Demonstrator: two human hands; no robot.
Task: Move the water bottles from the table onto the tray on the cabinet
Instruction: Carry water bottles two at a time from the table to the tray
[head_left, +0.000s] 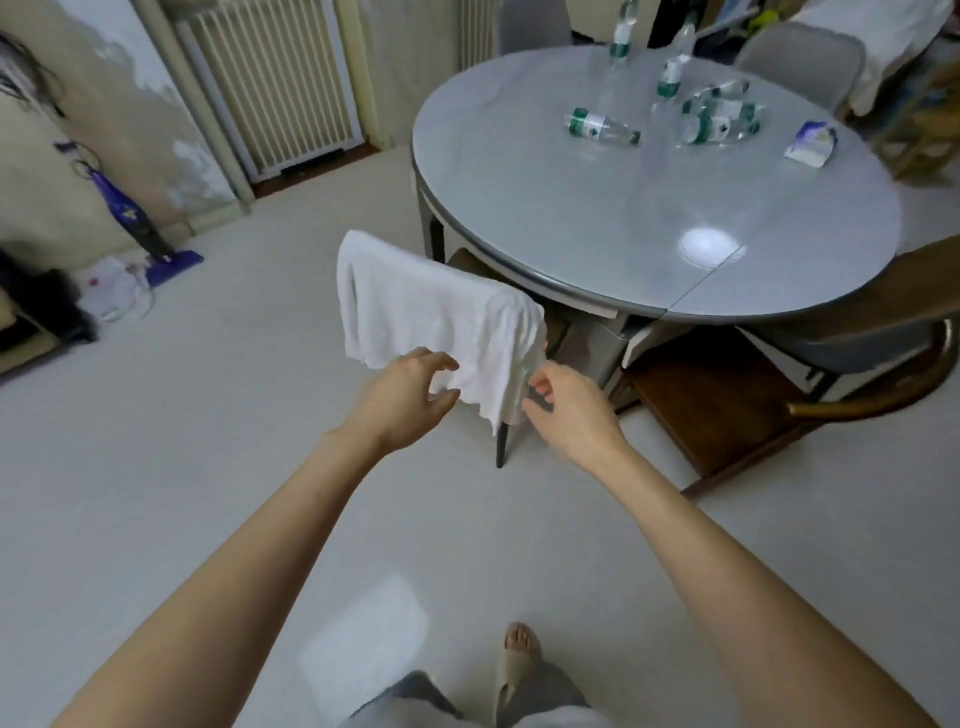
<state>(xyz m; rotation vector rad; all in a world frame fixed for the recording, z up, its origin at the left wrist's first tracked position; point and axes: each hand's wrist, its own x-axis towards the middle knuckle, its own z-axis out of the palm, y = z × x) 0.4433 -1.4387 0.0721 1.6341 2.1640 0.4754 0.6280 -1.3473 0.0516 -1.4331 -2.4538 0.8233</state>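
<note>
Pale floor; round grey table bearing water bottles.

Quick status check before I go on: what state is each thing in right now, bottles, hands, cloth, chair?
Two water bottles: upright on the round table, far side.
Single bottle: lying on its side.
Bottle cluster: lying down, bunched together.
White cloth: draped over a chair back.
Chair: pushed under the table.
Left hand: empty, fingers loosely curled, at the cloth's lower edge.
Right hand: empty, fingers loosely curled beside the cloth.
Tray: not in view.
</note>
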